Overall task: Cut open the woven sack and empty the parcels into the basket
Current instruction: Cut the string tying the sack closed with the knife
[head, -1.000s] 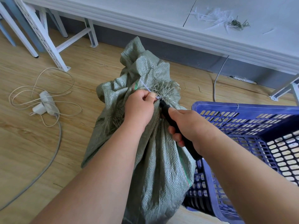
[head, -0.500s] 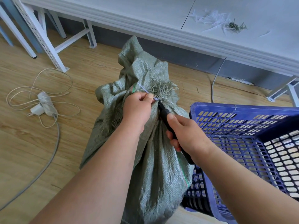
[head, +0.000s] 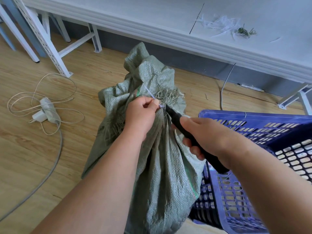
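The green woven sack [head: 157,149] stands on the floor against the blue basket [head: 253,132] — its neck tied. Left hand [head: 141,114] fingers pinch the white tie [head: 152,95]; right hand [head: 207,137] fingers curl round a black-handled knife [head: 179,120] — its tip at the tie.

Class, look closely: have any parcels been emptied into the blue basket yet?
No, the woven sack remains tied shut, and the blue basket shows no parcels.

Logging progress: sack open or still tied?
Tied. The sack neck is bunched under a white tie; left hand pinches it, knife tip there.
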Available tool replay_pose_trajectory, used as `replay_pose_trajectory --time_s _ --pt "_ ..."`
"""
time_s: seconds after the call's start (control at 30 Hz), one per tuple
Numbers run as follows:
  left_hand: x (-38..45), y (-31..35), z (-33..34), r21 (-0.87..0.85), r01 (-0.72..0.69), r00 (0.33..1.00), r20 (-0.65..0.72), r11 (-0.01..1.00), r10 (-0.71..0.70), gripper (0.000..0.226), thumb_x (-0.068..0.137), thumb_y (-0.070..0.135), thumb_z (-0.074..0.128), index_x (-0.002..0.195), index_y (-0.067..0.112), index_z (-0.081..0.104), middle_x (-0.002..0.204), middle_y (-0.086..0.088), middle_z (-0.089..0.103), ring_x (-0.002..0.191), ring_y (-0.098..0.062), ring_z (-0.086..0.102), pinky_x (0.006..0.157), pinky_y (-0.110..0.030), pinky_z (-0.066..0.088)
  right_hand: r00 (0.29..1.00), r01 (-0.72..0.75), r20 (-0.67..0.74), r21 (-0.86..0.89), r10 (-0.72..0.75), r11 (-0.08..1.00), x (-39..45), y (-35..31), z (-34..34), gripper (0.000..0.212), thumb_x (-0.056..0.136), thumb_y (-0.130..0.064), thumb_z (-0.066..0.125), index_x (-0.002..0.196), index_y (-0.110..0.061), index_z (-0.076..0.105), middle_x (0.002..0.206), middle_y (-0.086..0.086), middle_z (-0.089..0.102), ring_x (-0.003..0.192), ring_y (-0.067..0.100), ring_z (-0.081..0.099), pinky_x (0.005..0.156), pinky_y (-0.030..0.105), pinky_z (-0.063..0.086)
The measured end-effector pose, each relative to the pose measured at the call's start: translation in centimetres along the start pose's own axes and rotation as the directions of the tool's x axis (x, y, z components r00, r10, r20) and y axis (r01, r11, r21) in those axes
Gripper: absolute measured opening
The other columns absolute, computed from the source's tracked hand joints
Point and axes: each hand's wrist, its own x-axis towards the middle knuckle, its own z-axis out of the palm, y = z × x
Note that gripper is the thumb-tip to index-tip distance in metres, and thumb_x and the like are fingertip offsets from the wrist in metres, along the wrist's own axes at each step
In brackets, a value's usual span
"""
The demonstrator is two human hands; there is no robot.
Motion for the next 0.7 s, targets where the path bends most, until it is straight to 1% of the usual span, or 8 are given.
replay_pose_trajectory --time_s 0.07,0.13,0.23,0.3,0.37,0.47,0.57,0.7 --pt "-0.1 0.0 0.0 0.002 -0.001 1.000 0.013 1.000 0.001 0.015 0.092 0.028 0.061 0.099 0.016 0.068 0.094 0.001 0.069 0.083 -0.011 0.060 0.066 -0.018 0.040 0.999 0.033 -0.008 0.120 -0.032 0.992 -0.2 -0.3 0.2 0.038 0.103 -0.039 0.037 0.108 -0.012 0.064 0.058 0.002 0.049 0.043 0.015 0.037 0.043 0.025 0.032" --pt "-0.3 0.1 0.1 0.012 -0.020 1.000 0.012 1.000 0.020 0.014 0.092 0.027 0.061 0.097 0.016 0.068 0.093 0.000 0.070 0.082 -0.012 0.060 0.065 -0.018 0.041 1.000 -0.011 0.028 0.190 0.006 0.982 0.2 -0.3 0.5 0.038 0.103 -0.038 0.036 0.111 -0.012 0.064 0.057 0.003 0.047 0.042 0.015 0.035 0.042 0.024 0.031" --pt "-0.4 0.2 0.1 0.037 -0.044 0.999 0.018 0.998 0.043 0.010 0.092 0.027 0.061 0.092 0.019 0.067 0.091 0.002 0.069 0.080 -0.011 0.059 0.065 -0.020 0.040 0.992 -0.113 0.083 0.178 0.100 0.977 1.0 -0.3 0.5 0.041 0.103 -0.039 0.036 0.116 -0.010 0.061 0.056 0.003 0.046 0.040 0.014 0.034 0.040 0.020 0.029" --pt "-0.4 0.3 0.1 0.065 -0.060 0.998 0.029 0.996 0.058 0.010 0.092 0.028 0.061 0.090 0.020 0.066 0.091 0.001 0.069 0.081 -0.013 0.060 0.068 -0.023 0.042 0.985 -0.152 0.105 0.178 0.135 0.972 1.4 -0.2 0.4 0.042 0.103 -0.040 0.036 0.119 -0.009 0.060 0.055 0.003 0.046 0.039 0.013 0.033 0.039 0.019 0.029" --pt "-0.4 0.2 0.1 0.086 -0.078 0.997 0.033 0.993 0.075 0.011 0.092 0.029 0.061 0.088 0.020 0.066 0.091 -0.001 0.070 0.081 -0.015 0.060 0.073 -0.026 0.045 0.980 -0.174 0.126 0.198 0.151 0.965 1.6 -0.2 0.3 0.043 0.103 -0.040 0.037 0.120 -0.009 0.060 0.054 0.003 0.045 0.038 0.012 0.033 0.038 0.017 0.029" --pt "-0.3 0.1 0.2 0.095 -0.095 0.995 0.026 0.991 0.093 0.010 0.092 0.028 0.061 0.085 0.022 0.065 0.089 -0.001 0.069 0.080 -0.016 0.059 0.079 -0.030 0.046 0.971 -0.210 0.159 0.210 0.178 0.955 1.7 -0.4 0.0 0.040 0.103 -0.042 0.036 0.116 -0.013 0.061 0.054 0.002 0.044 0.037 0.011 0.033 0.036 0.017 0.028" --pt "-0.3 0.0 0.2 0.097 -0.094 0.995 0.027 0.991 0.092 0.010 0.092 0.028 0.061 0.084 0.022 0.065 0.090 -0.002 0.069 0.081 -0.017 0.060 0.077 -0.029 0.045 0.965 -0.229 0.173 0.203 0.195 0.952 1.7 -0.4 -0.1 0.041 0.103 -0.043 0.036 0.117 -0.014 0.061 0.055 0.002 0.044 0.036 0.011 0.033 0.037 0.016 0.028" --pt "-0.2 -0.1 0.3 0.083 -0.076 0.997 0.023 0.994 0.074 0.012 0.092 0.029 0.061 0.091 0.019 0.067 0.091 -0.001 0.069 0.083 -0.016 0.061 0.079 -0.029 0.046 0.966 -0.232 0.161 0.197 0.202 0.952 1.8 -0.3 -0.1 0.043 0.102 -0.043 0.038 0.120 -0.012 0.061 0.056 0.002 0.046 0.038 0.011 0.035 0.037 0.017 0.029"
